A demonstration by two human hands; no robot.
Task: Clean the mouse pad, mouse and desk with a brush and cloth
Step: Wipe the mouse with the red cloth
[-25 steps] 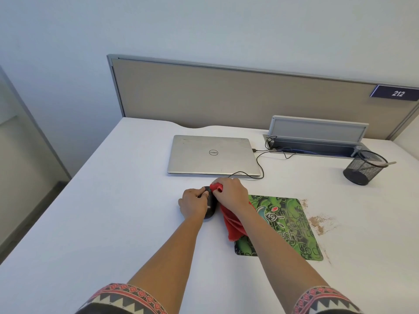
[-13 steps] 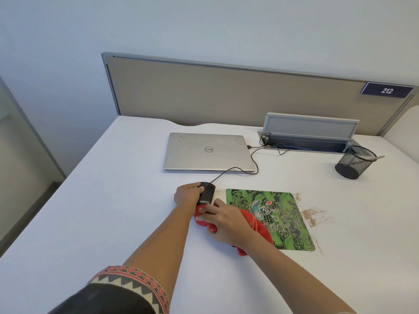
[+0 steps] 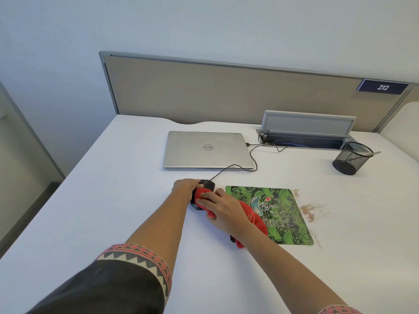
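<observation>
Head view: on the white desk, the left hand is gripping the mouse, likely light and hard, by its left side. The right hand, just left of the mouse pad, is clutching the soft red cloth, curled fingers pressing it onto the mouse's top.

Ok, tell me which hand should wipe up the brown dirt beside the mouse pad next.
Right: the right hand holds the red cloth, nearer the dirt; the left hand grips the mouse.
</observation>
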